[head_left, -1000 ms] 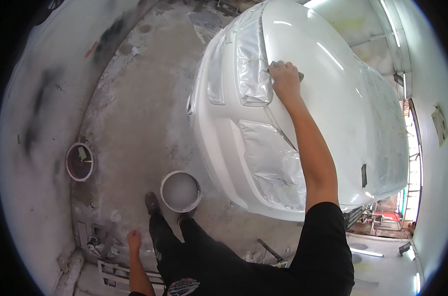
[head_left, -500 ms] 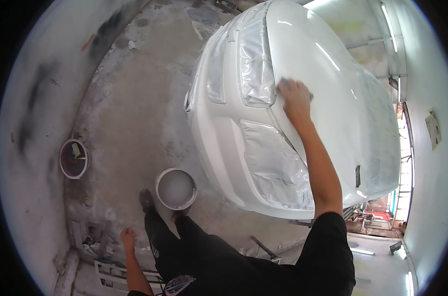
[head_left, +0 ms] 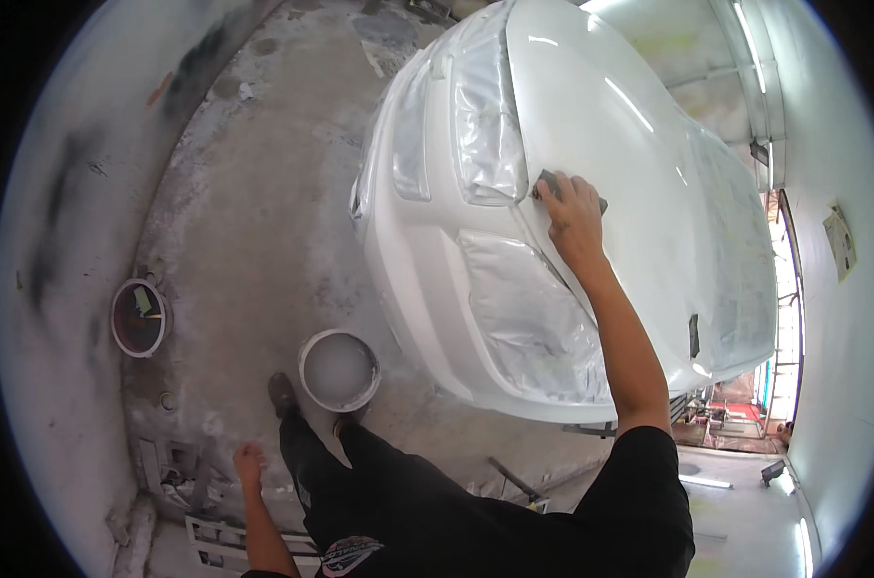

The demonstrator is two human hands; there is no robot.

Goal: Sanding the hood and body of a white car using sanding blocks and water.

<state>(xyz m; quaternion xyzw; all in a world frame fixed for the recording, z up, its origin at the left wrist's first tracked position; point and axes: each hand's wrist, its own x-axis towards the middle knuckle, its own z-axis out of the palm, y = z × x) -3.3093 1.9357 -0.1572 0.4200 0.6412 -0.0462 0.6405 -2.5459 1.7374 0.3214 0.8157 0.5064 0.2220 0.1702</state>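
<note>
My right hand is closed over a dark grey sanding block, pressed against the hood near its front edge. Only the ends of the block show past my fingers. Beneath it, the white car hood has a satin, whitish surface. Clear masking film covers the headlight beside the hand, and more film is over the nearer opening of the white bumper. My left hand hangs low at my side, away from the car, fingers loosely bent with nothing visible in them.
A bucket of cloudy grey liquid stands by my feet. Another round bucket with a green piece in it is near the left wall. Metal frames lie at the lower left. A dark strip sits at the car's side.
My right hand has slid slightly toward me along the hood's front edge with the sanding block, and more of the block shows. My left hand still hangs down. The view has shifted slightly.
</note>
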